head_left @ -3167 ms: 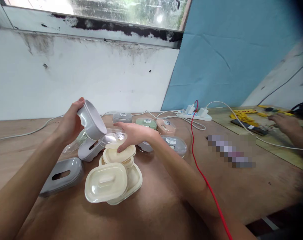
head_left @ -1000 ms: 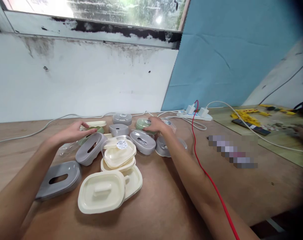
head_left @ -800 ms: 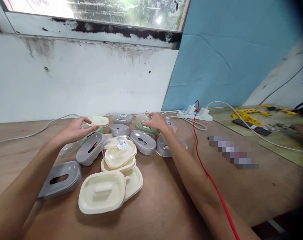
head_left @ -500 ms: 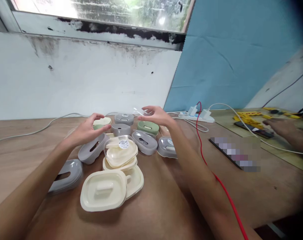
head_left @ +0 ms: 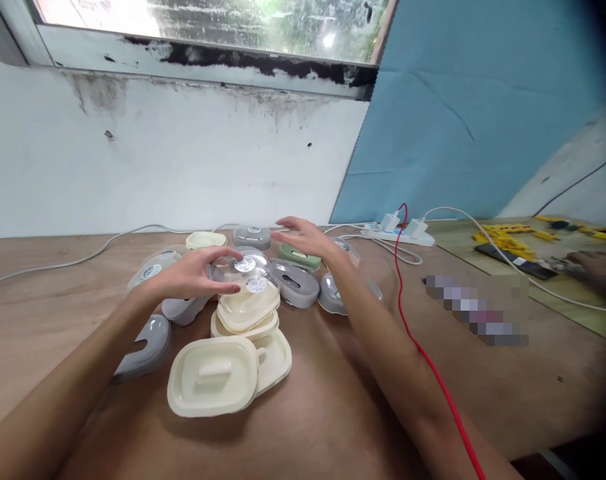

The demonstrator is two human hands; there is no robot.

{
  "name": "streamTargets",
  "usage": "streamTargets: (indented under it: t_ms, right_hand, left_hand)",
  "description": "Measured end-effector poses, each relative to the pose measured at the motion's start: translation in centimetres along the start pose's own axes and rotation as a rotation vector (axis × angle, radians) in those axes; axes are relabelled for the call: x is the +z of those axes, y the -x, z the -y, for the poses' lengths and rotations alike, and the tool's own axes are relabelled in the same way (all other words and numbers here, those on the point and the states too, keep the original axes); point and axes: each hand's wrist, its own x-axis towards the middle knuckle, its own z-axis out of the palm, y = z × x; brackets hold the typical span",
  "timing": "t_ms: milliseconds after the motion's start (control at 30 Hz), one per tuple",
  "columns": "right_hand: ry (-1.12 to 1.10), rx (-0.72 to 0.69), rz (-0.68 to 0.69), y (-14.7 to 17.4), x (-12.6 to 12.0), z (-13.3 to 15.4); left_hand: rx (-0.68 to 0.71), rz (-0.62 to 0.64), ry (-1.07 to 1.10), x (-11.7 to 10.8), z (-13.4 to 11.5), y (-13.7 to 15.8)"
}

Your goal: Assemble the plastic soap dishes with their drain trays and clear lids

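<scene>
My left hand [head_left: 199,275] has its thumb and fingers around the left side of a clear domed plastic cover [head_left: 250,261] with a round sticker. That cover sits over a second stickered clear cover, on a stack of cream oval lids [head_left: 247,308]. A cream lid with a raised bar handle [head_left: 213,377] lies in front. My right hand [head_left: 303,238] is open, palm down with fingers apart, above a green oval box [head_left: 299,256] with a slot. Beside that is a grey slotted box [head_left: 297,283]; another grey box [head_left: 141,343] is partly behind my left forearm.
Further clear covers stand at the left [head_left: 153,267] and behind my right wrist. A power strip [head_left: 397,233] with plugs, a red cable [head_left: 435,357] and white cables lie to the right. Beyond the blurred patch, another person's hand [head_left: 595,263] is near yellow pieces [head_left: 507,243].
My left hand has moved right and now has the clear cover. My right hand, which held a clear piece, now shows empty, spread fingers. The view has shifted slightly.
</scene>
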Motion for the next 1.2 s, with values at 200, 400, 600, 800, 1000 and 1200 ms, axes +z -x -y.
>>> streamTargets:
  t_ms: [200, 400, 600, 800, 1000, 1200]
  right_hand:
    - [0.185, 0.239, 0.009, -0.2, -0.1, -5.9]
    - [0.151, 0.203, -0.104, -0.3, -0.6, -4.3]
    - [-0.183, -0.045, 0.066, 1.0, -2.4, 1.3]
    - [-0.543, -0.228, 0.358, 2.9, -0.6, 7.0]
    - [-0.649, -0.204, 0.326, 2.8, -0.4, 7.1]
    - [-0.16, -0.032, 0.195, 2.1, -2.0, 5.1]
  left_hand:
    - [-0.079, 0.126, 0.004, -1.6, 0.8, 0.4]
    - [-0.152, 0.204, -0.085, -3.8, 1.2, 1.3]
    - [-0.179, 0.186, -0.129, -4.6, 1.0, 2.0]
    - [-0.11, -0.144, 0.29, -1.4, -1.2, 0.5]
    - [-0.11, -0.202, 0.392, -1.1, -2.4, 0.2]
    - [-0.154, -0.009, 0.193, -2.6, -1.2, 1.0]
